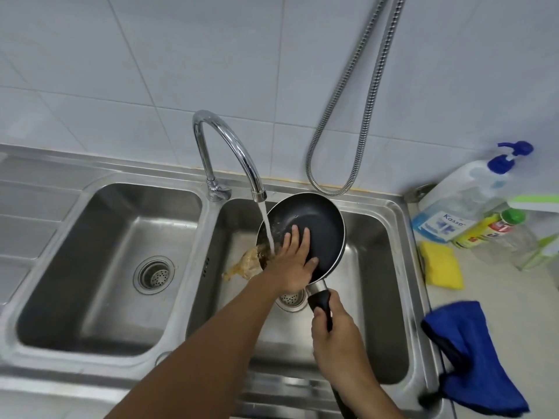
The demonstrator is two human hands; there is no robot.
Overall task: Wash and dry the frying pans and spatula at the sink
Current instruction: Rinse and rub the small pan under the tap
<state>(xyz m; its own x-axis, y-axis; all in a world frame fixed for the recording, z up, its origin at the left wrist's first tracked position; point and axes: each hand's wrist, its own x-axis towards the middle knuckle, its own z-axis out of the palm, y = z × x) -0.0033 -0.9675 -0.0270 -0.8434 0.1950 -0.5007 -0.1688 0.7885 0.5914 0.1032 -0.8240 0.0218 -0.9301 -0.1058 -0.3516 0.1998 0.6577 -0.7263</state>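
Under a white tiled wall (121,71), a steel sink (405,237) with two basins is sitting in the table (490,285), and one faucet (230,140) is pouring water (267,225) onto the one black frying pan (320,219) that we are tilting over the right basin. Our right hand (335,337) is curling round its handle (322,300); our left hand (290,264) is pressing flat, fingers straight, on the pan's inside. Brown water is spilling off the rim. One yellow sponge (443,264), one blue cloth (472,358) and one pump bottle (462,195) are sitting at right.
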